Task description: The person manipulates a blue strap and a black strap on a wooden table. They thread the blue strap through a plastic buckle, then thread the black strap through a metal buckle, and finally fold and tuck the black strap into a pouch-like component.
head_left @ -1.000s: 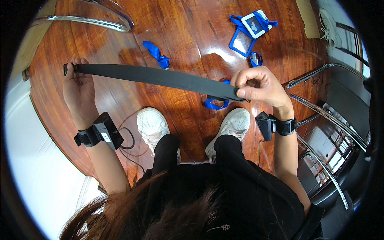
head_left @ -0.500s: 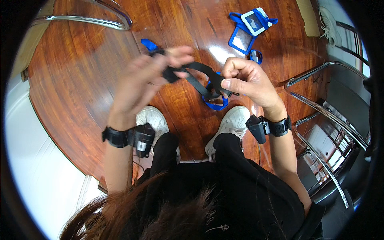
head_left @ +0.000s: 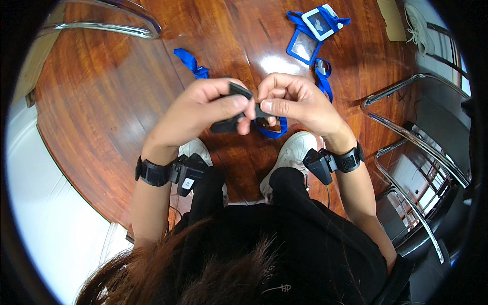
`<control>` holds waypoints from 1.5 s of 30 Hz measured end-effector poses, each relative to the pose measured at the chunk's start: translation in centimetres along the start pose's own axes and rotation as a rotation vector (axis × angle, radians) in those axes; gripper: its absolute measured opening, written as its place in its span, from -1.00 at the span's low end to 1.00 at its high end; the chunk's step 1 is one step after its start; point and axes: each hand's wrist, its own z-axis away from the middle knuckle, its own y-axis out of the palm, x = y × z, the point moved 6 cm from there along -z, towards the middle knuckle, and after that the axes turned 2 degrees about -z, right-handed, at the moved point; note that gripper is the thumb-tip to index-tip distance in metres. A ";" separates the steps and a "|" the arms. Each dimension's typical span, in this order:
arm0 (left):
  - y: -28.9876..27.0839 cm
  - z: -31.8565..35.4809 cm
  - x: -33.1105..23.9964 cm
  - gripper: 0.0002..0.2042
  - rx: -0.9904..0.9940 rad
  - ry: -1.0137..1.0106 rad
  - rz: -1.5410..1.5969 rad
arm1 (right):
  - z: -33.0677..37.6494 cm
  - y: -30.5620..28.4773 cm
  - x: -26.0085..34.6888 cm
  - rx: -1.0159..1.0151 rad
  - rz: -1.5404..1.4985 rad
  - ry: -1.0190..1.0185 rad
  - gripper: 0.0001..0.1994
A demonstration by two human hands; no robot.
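Close together above the floor, both hands pinch a black strap [head_left: 241, 91]. My left hand [head_left: 206, 104] is closed on one part of it, with the strap's end sticking up past the fingers and a darker fold hanging below. My right hand [head_left: 300, 104] grips another part between thumb and forefinger, beside my left fingertips. Much of the strap is hidden behind the fingers. A blue lanyard [head_left: 274, 134] shows on the floor just under my right hand. Another blue ribbon piece [head_left: 186, 59] lies beyond my left hand. Each wrist wears a black band with a box-shaped device.
Farther off on the wood-look floor [head_left: 117, 101] lie a white-framed badge holder [head_left: 320, 23], a blue-framed one [head_left: 303, 48] and a looped blue lanyard [head_left: 324, 81]. Chrome-framed chairs [head_left: 401, 129] stand at the right. A curved chrome leg [head_left: 107, 26] reaches in at upper left.
My left hand has moved right and closed on the strap, coming next to my right hand. The strap, stretched in a loop between the hands before, is now bunched up.
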 end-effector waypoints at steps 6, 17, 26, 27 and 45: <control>-5.3 2.9 -1.5 -0.86 -0.204 0.305 0.854 | 0.4 -2.0 1.5 -0.066 -0.186 -0.181 -0.91; -15.4 10.2 -5.1 -0.91 -0.336 0.719 1.049 | 3.1 -8.7 2.5 -0.269 -0.052 -0.201 -0.91; -16.8 10.1 -2.7 -0.83 -0.485 0.614 0.801 | 4.1 -11.4 2.5 -0.441 -0.134 -0.278 -0.79; -16.9 10.2 -2.3 -0.81 -0.512 0.596 0.801 | 4.4 -11.7 2.7 -0.456 -0.111 -0.284 -0.78; -18.0 9.9 -0.4 -0.72 -1.061 0.568 0.812 | 6.5 -14.0 4.1 -1.062 0.331 -0.325 -0.80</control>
